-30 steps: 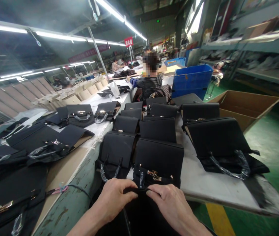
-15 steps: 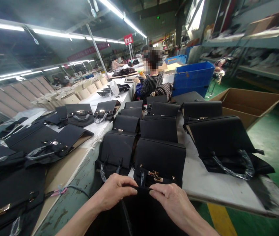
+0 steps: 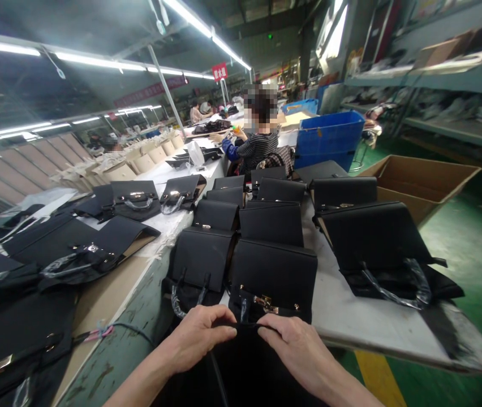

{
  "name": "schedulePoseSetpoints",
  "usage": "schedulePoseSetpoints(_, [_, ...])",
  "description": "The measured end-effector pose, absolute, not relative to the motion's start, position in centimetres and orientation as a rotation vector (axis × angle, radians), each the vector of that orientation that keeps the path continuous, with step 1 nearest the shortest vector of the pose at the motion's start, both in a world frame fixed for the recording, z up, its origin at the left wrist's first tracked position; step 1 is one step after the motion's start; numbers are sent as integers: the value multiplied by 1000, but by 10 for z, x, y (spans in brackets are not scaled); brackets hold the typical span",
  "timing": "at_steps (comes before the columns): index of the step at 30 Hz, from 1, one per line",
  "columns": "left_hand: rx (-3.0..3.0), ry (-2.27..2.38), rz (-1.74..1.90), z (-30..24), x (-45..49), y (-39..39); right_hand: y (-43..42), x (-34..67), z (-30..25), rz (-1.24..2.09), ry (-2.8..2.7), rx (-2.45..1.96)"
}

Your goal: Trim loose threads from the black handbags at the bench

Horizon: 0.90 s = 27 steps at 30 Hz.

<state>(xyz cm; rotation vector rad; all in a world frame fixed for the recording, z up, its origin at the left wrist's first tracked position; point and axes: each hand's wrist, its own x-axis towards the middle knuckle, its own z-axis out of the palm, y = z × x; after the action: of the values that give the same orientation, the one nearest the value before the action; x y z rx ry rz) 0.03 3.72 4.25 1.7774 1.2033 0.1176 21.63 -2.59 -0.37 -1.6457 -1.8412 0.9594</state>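
Pale table [image 3: 343, 308] | black bags [image 3: 272, 271] close ahead | hands [image 3: 201, 336] [image 3: 295, 342] pinched together on black material [image 3: 247, 362]

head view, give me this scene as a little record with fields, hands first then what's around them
left hand: left hand, thumb and fingers pinching the edge of the black material
right hand: right hand, pinching the same edge, a short gap from the left
held: black material, lower part too dark to make out
just beyond: black bag with gold-coloured clasp
right: another black bag on the pale table
background: person in striped top, blue bin, open cardboard box
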Motion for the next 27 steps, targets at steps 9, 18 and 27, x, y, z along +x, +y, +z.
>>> schedulePoseSetpoints(9, [1690, 1085, 128, 38, 0, 53, -8, 212, 8, 955, -1992, -1461])
schedulePoseSetpoints(18, [1784, 1128, 130, 35, 2, 48, -6, 199, -4, 774, -2044, -1529])
schedulePoseSetpoints(27, [2066, 1109, 260, 38, 10, 38, -8, 194, 5, 808, -2030, -1593])
